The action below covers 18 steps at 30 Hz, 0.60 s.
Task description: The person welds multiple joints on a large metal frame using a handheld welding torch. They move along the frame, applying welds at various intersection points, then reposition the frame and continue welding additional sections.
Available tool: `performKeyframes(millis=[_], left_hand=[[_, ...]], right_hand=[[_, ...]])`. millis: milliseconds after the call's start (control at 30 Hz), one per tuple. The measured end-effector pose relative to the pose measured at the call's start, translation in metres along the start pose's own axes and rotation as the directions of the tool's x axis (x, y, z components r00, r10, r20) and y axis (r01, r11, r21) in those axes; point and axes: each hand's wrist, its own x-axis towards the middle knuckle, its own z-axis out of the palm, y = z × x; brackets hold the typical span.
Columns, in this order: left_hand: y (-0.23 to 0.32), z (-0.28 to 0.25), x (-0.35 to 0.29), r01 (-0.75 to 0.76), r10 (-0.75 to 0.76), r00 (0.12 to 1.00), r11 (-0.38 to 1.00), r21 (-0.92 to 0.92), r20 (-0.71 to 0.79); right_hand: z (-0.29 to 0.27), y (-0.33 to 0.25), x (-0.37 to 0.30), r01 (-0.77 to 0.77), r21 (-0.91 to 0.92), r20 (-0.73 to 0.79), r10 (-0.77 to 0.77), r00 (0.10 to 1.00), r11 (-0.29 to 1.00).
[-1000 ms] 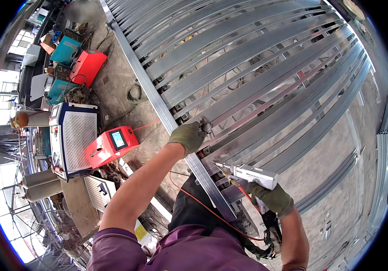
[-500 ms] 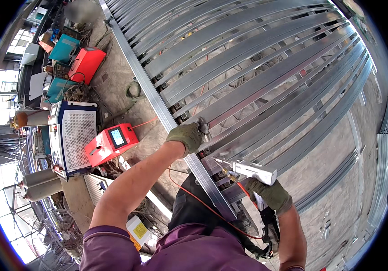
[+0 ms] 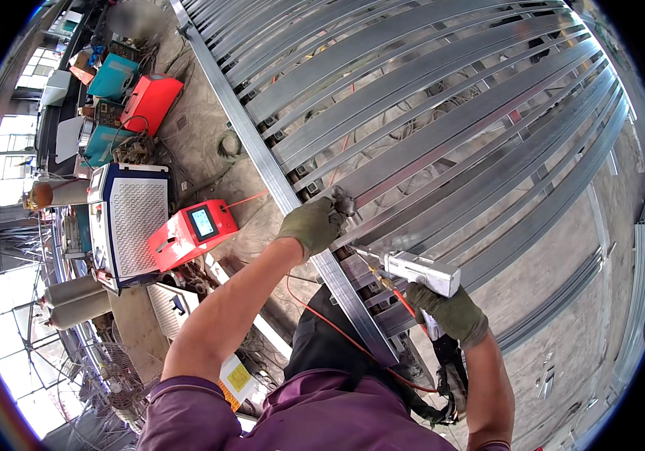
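Observation:
My left hand (image 3: 309,228), in an olive-green work glove, is closed round a small grey metal piece (image 3: 342,201) at the near left corner of the metal frame. The piece rests against the end of a flat steel bar (image 3: 412,164); its exact kind is hard to make out. In my right hand (image 3: 450,312), also gloved, is a silver handheld welding gun (image 3: 421,272). Its thin nozzle points left, toward the frame's side rail (image 3: 286,197), just below the piece in my left hand. An orange-red hose (image 3: 405,302) and a black cable (image 3: 450,368) run from the gun.
Long parallel steel bars fill the far side. At left stand a red machine with a small screen (image 3: 193,234), a white-and-blue cabinet (image 3: 136,223) and another red machine (image 3: 152,104). Cables lie on the floor. Loose steel strips (image 3: 555,301) lie at right.
The whole view has shifted slightly to the right and down. The gun's nozzle has come a little closer to the piece under my left hand. Both hands keep their holds.

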Motion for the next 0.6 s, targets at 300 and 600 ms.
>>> performKeyframes(millis=[300, 600], left_hand=[[-0.08, 0.061, -0.041, 0.043, -0.284, 0.928, 0.723, -0.69, -0.24], [-0.073, 0.095, -0.039, -0.076, -0.424, 0.862, 0.434, -0.898, -0.278]], right_hand=[[0.016, 0.023, 0.033, 0.16, -0.064, 0.021, -0.159, 0.987, 0.985], [0.028, -0.005, 0.032, 0.073, -0.041, 0.018, -0.073, 0.997, 0.996]])
